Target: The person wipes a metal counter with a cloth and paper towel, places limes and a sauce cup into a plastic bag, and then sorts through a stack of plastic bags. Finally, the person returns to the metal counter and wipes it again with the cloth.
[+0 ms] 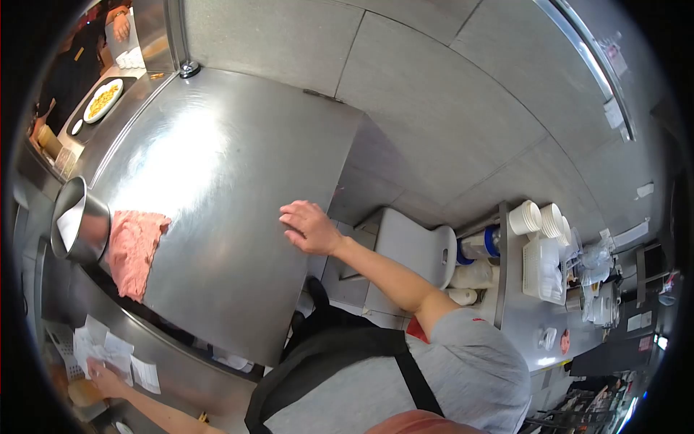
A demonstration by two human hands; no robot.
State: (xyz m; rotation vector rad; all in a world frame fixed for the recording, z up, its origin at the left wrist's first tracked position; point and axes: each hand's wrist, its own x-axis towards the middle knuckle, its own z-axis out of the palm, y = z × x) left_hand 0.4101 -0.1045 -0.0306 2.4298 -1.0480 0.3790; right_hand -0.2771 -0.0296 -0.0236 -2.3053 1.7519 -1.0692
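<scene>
Over the right edge of the steel table [238, 166], my right hand [309, 227] hovers with its fingers slightly bent and apart, and nothing shows in it. At the lower left, my left hand [106, 379] is at several white paper slips [116, 353]; its fingers are partly hidden and blurred. A pink cloth [136, 252] lies crumpled at the table's left edge. Beside the cloth stands a round steel container [81, 230] with something white inside.
Behind an opening at the upper left, a person in dark clothing [72, 79] stands near a tray with a food plate [103, 100]. A grey chair [408, 249] is right of the table. Stacked white cups [525, 217] and a white basket [542, 269] occupy the right counter.
</scene>
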